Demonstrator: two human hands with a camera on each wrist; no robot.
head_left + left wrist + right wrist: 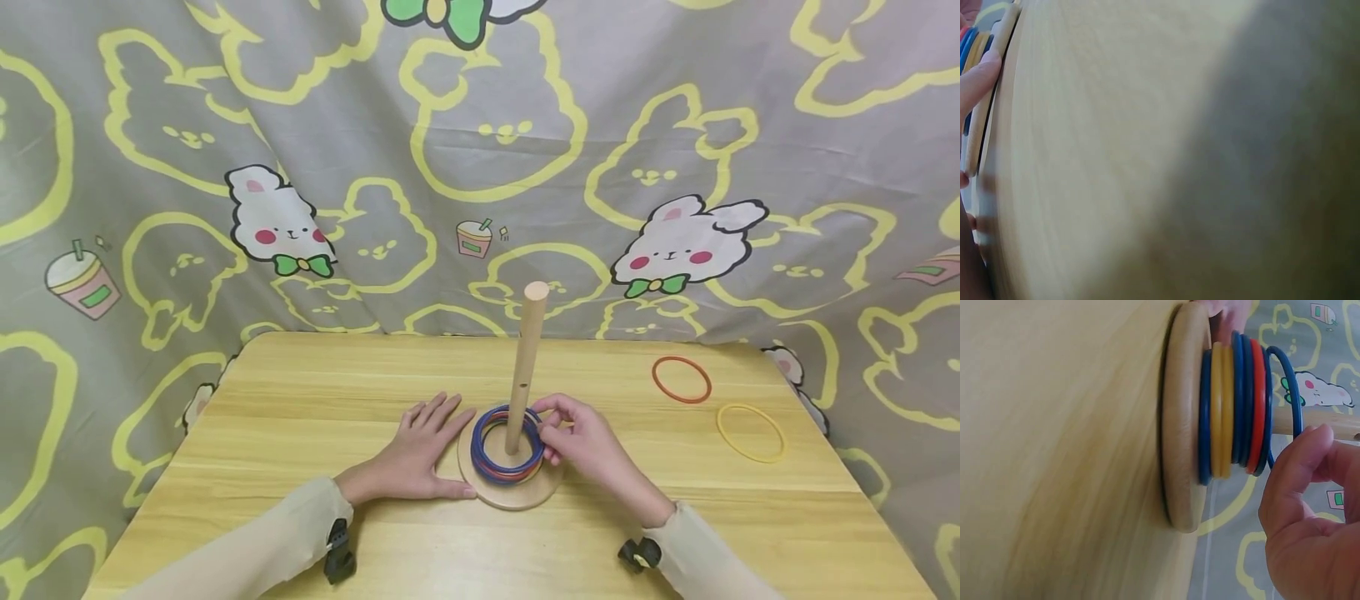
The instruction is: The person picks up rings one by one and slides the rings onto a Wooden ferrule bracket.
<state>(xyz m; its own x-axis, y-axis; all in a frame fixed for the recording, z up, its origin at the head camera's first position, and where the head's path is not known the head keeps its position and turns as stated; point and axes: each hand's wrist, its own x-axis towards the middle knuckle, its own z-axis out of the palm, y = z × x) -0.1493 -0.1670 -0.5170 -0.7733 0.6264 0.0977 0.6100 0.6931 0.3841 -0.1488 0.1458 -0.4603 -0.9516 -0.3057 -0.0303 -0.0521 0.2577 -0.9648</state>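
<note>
An upright wooden peg [527, 358] rises from a round wooden base [516, 501] on the table. Around the peg lies a stack of blue, yellow and red rings, with a red ring [1256, 406] near its top. My right hand [588, 442] pinches a blue ring [1291, 375] between thumb and finger; this ring encircles the peg and tilts up from the stack. At the base's left side, my left hand [420, 454] rests with fingers spread, its thumb [980, 81] against the base's edge in the left wrist view.
To the right on the wooden table [315, 392] lie a red ring [681, 401] and, nearer, a yellow ring [750, 459]. A grey patterned curtain [360, 150] hangs behind the table and along its sides.
</note>
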